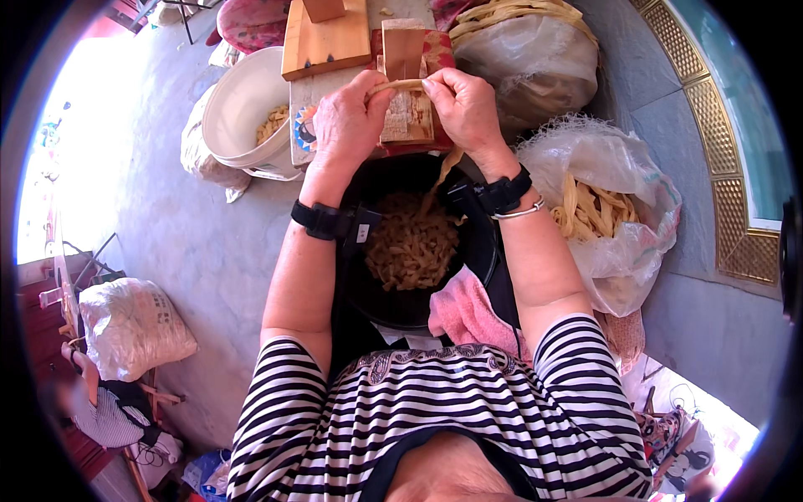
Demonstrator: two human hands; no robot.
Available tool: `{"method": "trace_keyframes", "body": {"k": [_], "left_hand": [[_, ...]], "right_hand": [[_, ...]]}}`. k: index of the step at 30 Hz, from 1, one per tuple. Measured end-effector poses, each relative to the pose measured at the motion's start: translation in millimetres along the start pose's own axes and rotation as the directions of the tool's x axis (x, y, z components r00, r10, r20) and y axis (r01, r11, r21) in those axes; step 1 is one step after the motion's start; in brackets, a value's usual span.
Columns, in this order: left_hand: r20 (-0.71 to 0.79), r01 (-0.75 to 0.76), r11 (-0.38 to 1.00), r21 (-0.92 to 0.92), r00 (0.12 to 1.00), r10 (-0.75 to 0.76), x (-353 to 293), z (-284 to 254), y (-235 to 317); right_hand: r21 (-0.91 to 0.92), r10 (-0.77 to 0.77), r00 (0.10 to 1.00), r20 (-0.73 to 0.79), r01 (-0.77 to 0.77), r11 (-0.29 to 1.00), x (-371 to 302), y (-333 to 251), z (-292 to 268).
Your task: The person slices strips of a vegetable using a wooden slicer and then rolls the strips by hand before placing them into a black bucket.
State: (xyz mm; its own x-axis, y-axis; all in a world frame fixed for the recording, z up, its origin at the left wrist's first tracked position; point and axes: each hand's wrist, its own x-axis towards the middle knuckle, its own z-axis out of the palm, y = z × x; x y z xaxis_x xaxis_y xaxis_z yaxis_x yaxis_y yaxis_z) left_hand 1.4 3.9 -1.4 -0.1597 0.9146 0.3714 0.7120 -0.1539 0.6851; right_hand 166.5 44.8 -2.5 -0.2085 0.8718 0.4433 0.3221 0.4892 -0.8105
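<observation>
A long, pale yellow strip (400, 85) is stretched between my two hands, above a small wooden stand (406, 117). I cannot tell exactly what food or fibre it is. My left hand (347, 117) pinches one end between thumb and fingers. My right hand (462, 109) pinches it a short way along, and a tail hangs below that hand toward a black basin (368, 311). Many short, light-brown pieces (410, 251) lie inside this basin, between my forearms. A reddish-brown upright block (403, 54) stands just beyond my fingers.
On the left, a white bucket (219, 125) contains some pieces. A wooden board (326, 46) lies on the bench. Plastic sacks of strips stand at the far right (535, 84) and beside my right forearm (644, 259). A pink towel (473, 314) hangs at the basin's near edge.
</observation>
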Motion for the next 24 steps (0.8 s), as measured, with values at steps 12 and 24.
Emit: {"method": "trace_keyframes", "body": {"k": [12,24], "left_hand": [[0.313,-0.015,0.979,0.202,0.948,-0.050,-19.7,-32.5,28.0],[0.148,0.114,-0.115,-0.987,0.922,-0.359,-32.5,-34.9,48.0]], "right_hand": [[0.031,0.252,0.953,0.168,-0.260,0.965,-12.9,-4.2,-7.9],[0.466,0.116,0.822,0.557,-0.426,0.776,-48.9,-62.0,13.6]]}}
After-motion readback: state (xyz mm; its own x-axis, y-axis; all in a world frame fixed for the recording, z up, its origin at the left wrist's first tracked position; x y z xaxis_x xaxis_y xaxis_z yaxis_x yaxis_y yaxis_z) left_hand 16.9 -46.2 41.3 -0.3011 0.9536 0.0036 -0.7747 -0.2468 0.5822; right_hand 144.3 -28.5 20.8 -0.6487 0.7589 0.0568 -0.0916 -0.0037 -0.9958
